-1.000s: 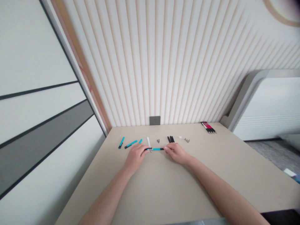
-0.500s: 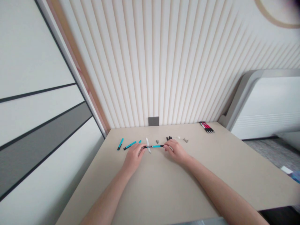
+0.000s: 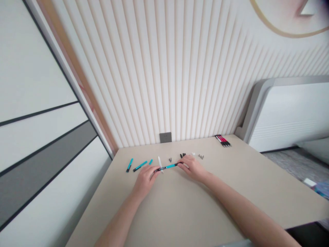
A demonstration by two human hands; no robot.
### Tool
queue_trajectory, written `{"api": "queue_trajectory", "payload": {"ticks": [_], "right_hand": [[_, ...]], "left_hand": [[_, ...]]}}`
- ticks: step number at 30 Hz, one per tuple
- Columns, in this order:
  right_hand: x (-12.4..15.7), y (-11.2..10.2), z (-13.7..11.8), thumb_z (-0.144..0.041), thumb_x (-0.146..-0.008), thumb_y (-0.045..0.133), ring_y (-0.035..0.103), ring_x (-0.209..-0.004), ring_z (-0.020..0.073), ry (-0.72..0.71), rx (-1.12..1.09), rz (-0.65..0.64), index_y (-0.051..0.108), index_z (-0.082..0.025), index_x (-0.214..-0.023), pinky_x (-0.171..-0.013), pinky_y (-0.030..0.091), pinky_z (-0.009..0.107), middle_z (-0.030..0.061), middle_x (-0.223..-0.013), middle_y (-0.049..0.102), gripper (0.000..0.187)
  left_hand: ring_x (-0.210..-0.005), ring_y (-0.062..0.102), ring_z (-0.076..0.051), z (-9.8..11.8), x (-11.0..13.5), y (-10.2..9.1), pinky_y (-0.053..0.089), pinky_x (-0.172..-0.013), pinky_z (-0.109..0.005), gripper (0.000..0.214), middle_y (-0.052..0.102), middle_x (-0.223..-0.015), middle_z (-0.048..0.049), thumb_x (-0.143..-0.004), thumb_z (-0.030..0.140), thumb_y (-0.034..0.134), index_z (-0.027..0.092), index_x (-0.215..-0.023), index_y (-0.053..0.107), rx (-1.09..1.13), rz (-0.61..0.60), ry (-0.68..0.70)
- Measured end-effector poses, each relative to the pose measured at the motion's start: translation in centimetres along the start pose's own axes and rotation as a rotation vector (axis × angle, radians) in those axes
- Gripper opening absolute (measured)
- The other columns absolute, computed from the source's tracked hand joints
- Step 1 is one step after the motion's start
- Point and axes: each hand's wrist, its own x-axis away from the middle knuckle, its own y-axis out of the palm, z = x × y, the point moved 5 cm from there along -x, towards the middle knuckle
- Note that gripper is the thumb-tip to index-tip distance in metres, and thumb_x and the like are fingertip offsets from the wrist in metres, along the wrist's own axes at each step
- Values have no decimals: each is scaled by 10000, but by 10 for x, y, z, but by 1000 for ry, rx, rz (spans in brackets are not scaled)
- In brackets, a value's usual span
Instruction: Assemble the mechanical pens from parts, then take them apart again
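Observation:
Between my two hands, a blue-and-black pen [image 3: 170,166] is held sideways over the table. My left hand [image 3: 146,177] pinches its black left end. The fingertips of my right hand [image 3: 190,166] close on its other black end. Behind the pen, partly covered by it, lies a slim white stick-like piece [image 3: 159,160]. Left of that are blue-and-black pen barrels [image 3: 140,166], one partly behind my left hand. Small grey pieces [image 3: 170,160] lie beyond the pen. Small black pieces [image 3: 182,155] lie just past my right hand.
More small grey pieces [image 3: 201,156] and a small white piece [image 3: 193,154] lie right of centre. Several red, white and black pens [image 3: 223,140] lie in a row at the back right. A dark wall socket [image 3: 165,137] sits above the table's [image 3: 164,212] back edge.
The pen has gone from nearly level to slightly tilted, its right end higher. Both hands keep their hold. The camera view has shifted and turned a little.

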Motion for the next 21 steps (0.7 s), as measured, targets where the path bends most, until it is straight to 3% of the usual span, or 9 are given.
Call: {"api": "queue_trajectory", "payload": {"ticks": [4, 12, 16, 21], "right_hand": [[11, 4, 0, -349, -988, 460, 605, -859, 204, -62, 54, -61, 654, -192, -980, -818, 434, 338, 74, -865, 686, 249], [23, 6, -7, -351, -1018, 365, 562, -717, 174, 15, 76, -124, 634, -185, -798, -754, 408, 312, 44, -713, 624, 386], [20, 5, -9, -371, -1017, 360, 562, -718, 176, 26, 63, -149, 650, -186, -824, -727, 406, 302, 50, -737, 627, 394], [17, -15, 14, -368, -1013, 369, 580, -785, 197, 121, 95, -9, 667, -206, -835, -783, 396, 329, 56, -780, 659, 383]], "left_hand": [[-836, 654, -203, 0, 0, 3, 517, -793, -355, 156, 702, -872, -39, -948, 292, 526, 211, -971, 658, -26, -34, -12], [-806, 635, -193, 1, 0, 9, 511, -776, -351, 175, 684, -820, -31, -950, 305, 518, 204, -895, 650, -23, -123, -23], [-791, 635, -188, 0, -1, 8, 517, -757, -342, 171, 677, -819, -28, -951, 309, 514, 208, -922, 649, -15, -114, -30], [-798, 647, -186, 0, -2, 6, 520, -773, -340, 163, 683, -838, -30, -953, 303, 514, 209, -954, 647, 11, -71, -30]]}}
